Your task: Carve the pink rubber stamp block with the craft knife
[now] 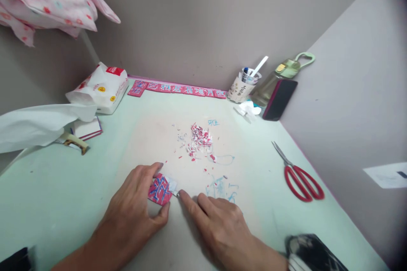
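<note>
My left hand (136, 203) grips a small red card (160, 189) by its edges, thumb below and fingers above. Blue outlined strokes cover the card, and a whitish patch shows at its upper right corner. My right hand (219, 224) is closed around a small tool, mostly hidden, whose metal tip (175, 194) meets the card's right edge. Beyond the hands lies a heap of red and white scraps (201, 139), with loose bits scattered around it and blue pen marks (222, 188) on the tabletop.
Red cards (171, 88) line the table's back edge. A tissue pack (103, 89) and a cutter (74, 140) lie left. At right are a pen cup (242, 87), a green bottle (270, 84), a leaning phone (280, 99), crumpled tissue (248, 109) and red-handled scissors (299, 175).
</note>
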Demonstrator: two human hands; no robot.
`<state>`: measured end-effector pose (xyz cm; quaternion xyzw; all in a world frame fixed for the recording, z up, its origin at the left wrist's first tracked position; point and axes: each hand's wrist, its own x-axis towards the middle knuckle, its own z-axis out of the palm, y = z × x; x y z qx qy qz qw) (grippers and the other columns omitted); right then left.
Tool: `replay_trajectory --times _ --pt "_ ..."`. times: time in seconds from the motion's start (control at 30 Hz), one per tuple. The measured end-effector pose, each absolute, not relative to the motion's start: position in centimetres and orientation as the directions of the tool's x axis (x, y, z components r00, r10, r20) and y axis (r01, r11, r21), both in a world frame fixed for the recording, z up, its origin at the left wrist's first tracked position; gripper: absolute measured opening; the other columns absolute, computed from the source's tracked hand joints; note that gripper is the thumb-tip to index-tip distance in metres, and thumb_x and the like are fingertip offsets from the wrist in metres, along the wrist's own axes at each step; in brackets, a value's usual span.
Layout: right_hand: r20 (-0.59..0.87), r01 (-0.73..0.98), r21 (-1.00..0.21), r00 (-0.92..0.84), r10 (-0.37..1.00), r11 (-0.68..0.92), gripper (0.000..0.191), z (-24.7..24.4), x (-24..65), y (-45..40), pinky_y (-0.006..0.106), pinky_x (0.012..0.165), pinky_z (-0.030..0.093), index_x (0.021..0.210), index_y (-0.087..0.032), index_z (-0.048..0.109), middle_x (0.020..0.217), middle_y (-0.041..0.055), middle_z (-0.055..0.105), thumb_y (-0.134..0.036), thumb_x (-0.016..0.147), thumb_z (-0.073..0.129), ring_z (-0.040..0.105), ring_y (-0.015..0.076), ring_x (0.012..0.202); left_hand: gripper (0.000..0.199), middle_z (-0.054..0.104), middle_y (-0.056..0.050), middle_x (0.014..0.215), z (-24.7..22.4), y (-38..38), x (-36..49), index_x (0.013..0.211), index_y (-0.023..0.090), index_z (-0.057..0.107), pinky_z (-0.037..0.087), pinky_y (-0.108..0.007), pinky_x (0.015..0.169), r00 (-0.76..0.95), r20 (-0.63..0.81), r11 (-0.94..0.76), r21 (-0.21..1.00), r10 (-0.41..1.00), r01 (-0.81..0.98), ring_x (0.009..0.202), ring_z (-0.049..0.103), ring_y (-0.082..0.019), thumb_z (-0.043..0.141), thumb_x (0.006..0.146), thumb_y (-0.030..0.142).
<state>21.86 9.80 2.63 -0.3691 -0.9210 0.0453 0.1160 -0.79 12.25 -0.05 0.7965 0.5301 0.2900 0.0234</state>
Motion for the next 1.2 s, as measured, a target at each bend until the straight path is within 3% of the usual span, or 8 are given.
replay_trajectory --times 1.2 --pt "0.138 0.667 -0.186 -0.710 0.691 0.722 0.068 2.69 22.08 10.37 0.033 0.058 0.043 0.150 -0.009 0.033 0.094 0.0044 0.067 0.000 0.085 0.053 0.059 0.0182 0.069 0.051 0.063 -0.012 0.110 0.06 12.30 -0.96 0.135 0.013 0.045 0.062 -0.041 0.080 0.290 0.424 -0.447 0.337 0.858 0.829 0.096 0.069 -0.027 0.052 0.085 0.023"
